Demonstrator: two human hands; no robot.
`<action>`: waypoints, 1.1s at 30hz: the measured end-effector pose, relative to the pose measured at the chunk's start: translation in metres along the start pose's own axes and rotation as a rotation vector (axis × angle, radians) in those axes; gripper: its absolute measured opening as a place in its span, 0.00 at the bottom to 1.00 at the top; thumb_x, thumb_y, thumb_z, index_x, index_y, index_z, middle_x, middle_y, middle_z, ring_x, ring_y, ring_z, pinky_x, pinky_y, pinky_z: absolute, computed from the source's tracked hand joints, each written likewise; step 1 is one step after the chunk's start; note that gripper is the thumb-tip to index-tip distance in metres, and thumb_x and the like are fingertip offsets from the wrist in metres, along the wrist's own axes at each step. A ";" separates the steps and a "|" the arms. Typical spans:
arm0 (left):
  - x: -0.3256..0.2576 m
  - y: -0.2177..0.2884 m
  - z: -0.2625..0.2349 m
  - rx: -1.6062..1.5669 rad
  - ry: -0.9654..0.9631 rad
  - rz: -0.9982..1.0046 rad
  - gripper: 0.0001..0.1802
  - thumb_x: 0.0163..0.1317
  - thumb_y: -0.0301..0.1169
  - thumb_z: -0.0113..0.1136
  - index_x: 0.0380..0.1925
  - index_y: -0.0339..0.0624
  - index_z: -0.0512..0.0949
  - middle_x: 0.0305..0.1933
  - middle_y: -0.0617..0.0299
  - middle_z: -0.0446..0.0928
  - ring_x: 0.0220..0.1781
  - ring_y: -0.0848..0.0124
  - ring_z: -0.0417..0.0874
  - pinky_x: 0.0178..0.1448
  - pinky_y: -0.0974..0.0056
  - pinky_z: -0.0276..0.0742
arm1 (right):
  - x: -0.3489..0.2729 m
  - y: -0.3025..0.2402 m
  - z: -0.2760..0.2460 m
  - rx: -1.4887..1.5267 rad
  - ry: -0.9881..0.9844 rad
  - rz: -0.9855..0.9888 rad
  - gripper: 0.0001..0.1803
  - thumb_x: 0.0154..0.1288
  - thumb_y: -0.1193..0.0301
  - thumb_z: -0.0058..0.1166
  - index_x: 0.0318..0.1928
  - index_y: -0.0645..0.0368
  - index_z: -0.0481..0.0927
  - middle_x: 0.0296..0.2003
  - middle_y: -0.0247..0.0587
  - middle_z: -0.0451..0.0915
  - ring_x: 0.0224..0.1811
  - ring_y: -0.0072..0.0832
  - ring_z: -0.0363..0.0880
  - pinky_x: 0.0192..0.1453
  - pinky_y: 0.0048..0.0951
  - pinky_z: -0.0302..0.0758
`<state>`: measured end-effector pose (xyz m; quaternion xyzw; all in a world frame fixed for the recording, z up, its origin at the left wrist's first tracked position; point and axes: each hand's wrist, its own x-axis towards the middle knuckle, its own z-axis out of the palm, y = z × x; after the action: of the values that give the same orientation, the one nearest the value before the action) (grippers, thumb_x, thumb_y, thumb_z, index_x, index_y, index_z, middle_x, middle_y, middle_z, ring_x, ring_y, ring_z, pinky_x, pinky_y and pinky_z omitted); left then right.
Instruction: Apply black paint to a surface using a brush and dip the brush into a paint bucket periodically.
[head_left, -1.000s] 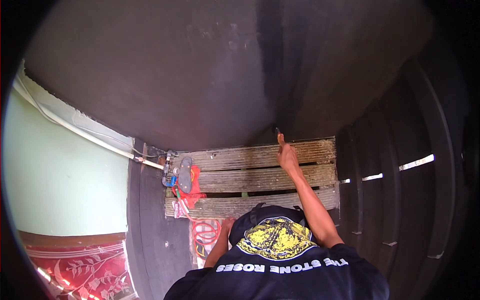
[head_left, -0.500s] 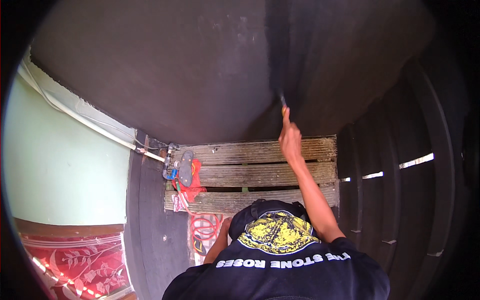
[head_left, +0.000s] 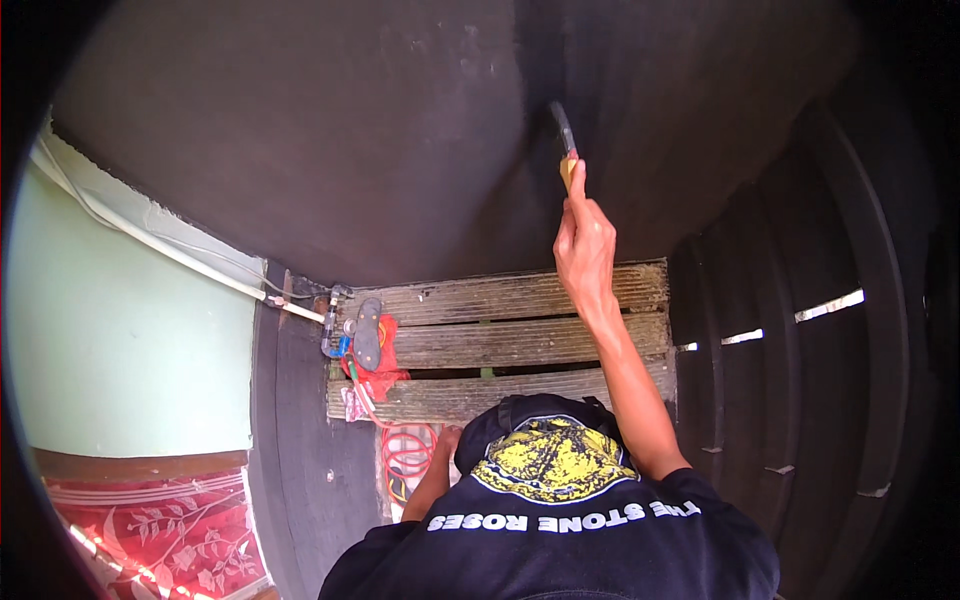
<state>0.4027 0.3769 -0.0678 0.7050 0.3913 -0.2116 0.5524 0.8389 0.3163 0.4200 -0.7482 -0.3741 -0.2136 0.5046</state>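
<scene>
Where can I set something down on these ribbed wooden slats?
Between the dark grey sole-shaped piece and the right forearm, the ribbed wooden slats look bare, split by gaps. Another patch lies between forearm and black panelled wall. The left end is crowded: that piece, crumpled red cloth, grey pipe fitting.

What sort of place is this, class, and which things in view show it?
Probably a small utility or washing corner, perhaps at a home: a white pipe runs to a fitting, a red hose lies coiled, and there are weathered, ridged boards.
</scene>
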 end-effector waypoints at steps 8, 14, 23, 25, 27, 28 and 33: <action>0.001 0.014 0.009 0.349 0.243 0.287 0.18 0.70 0.38 0.55 0.37 0.32 0.86 0.42 0.53 0.88 0.45 0.65 0.87 0.51 0.61 0.82 | -0.126 0.098 0.056 -0.146 -0.480 0.427 0.35 0.64 0.87 0.45 0.74 0.62 0.66 0.31 0.67 0.78 0.31 0.58 0.80 0.36 0.47 0.75; -0.027 -0.008 0.026 -0.405 0.181 -0.010 0.21 0.70 0.42 0.54 0.37 0.35 0.86 0.41 0.51 0.87 0.46 0.61 0.87 0.52 0.59 0.82 | -0.040 0.016 0.026 -0.027 -0.123 0.052 0.40 0.67 0.86 0.48 0.78 0.58 0.56 0.27 0.59 0.75 0.26 0.53 0.77 0.34 0.49 0.73; -0.005 0.002 0.002 0.201 0.059 0.166 0.24 0.67 0.49 0.52 0.41 0.41 0.87 0.42 0.45 0.86 0.49 0.53 0.87 0.55 0.55 0.81 | -0.103 0.085 0.068 -0.033 -0.478 0.454 0.41 0.63 0.84 0.51 0.77 0.59 0.59 0.29 0.67 0.77 0.32 0.59 0.80 0.35 0.53 0.74; 0.007 0.015 -0.003 0.162 0.162 0.193 0.24 0.67 0.49 0.52 0.40 0.41 0.87 0.42 0.45 0.86 0.49 0.53 0.87 0.54 0.55 0.81 | -0.116 0.098 0.071 -0.134 -0.280 0.266 0.35 0.67 0.85 0.47 0.75 0.58 0.64 0.29 0.63 0.79 0.32 0.59 0.81 0.36 0.52 0.76; 0.002 -0.001 0.003 0.038 0.257 0.062 0.22 0.66 0.47 0.55 0.38 0.41 0.88 0.41 0.47 0.87 0.46 0.57 0.87 0.53 0.55 0.81 | -0.088 0.050 0.058 -0.069 -0.248 0.205 0.36 0.66 0.85 0.48 0.76 0.59 0.62 0.28 0.63 0.77 0.31 0.58 0.79 0.35 0.51 0.75; 0.000 -0.004 0.013 0.034 0.241 0.061 0.22 0.66 0.47 0.55 0.38 0.41 0.88 0.41 0.47 0.87 0.46 0.57 0.87 0.53 0.55 0.81 | -0.068 0.030 0.043 -0.039 -0.186 0.151 0.38 0.65 0.85 0.49 0.77 0.60 0.60 0.27 0.63 0.76 0.29 0.57 0.78 0.35 0.51 0.74; -0.011 -0.019 0.020 0.027 0.234 0.041 0.21 0.66 0.46 0.55 0.38 0.41 0.88 0.41 0.47 0.87 0.46 0.57 0.87 0.53 0.55 0.81 | -0.062 0.053 0.054 -0.154 -0.150 0.122 0.42 0.67 0.84 0.49 0.79 0.54 0.53 0.30 0.61 0.78 0.30 0.58 0.79 0.35 0.53 0.74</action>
<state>0.3838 0.3561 -0.0769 0.7400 0.4358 -0.1219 0.4976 0.8380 0.3328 0.3236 -0.8200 -0.3468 -0.1541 0.4284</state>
